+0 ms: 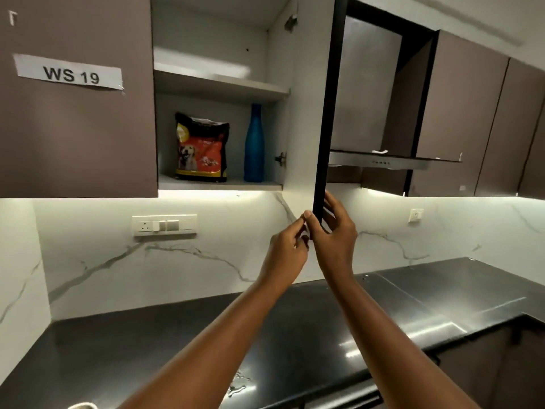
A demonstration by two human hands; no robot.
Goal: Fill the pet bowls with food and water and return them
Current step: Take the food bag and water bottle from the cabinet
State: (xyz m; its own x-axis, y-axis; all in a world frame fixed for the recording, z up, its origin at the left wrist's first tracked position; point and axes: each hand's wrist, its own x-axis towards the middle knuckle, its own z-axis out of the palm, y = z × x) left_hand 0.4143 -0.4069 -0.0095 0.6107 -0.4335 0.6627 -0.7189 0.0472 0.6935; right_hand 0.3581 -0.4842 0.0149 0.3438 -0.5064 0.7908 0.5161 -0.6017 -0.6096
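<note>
An upper cabinet stands open, its door (306,113) swung out edge-on toward me. On the lower shelf a black and red bag of dog food (202,147) stands upright, with a tall blue bottle (254,144) to its right. Both hands hold the door's bottom corner: my left hand (287,250) pinches the white inner face, and my right hand (336,234) wraps the dark outer edge. No pet bowls are clearly in view.
A black glossy countertop (295,335) runs below, with a wet patch near its front edge. A marble backsplash carries a switch panel (164,225) and a small socket (415,214). A range hood (392,162) hangs right of the door. The upper shelf (218,84) holds nothing.
</note>
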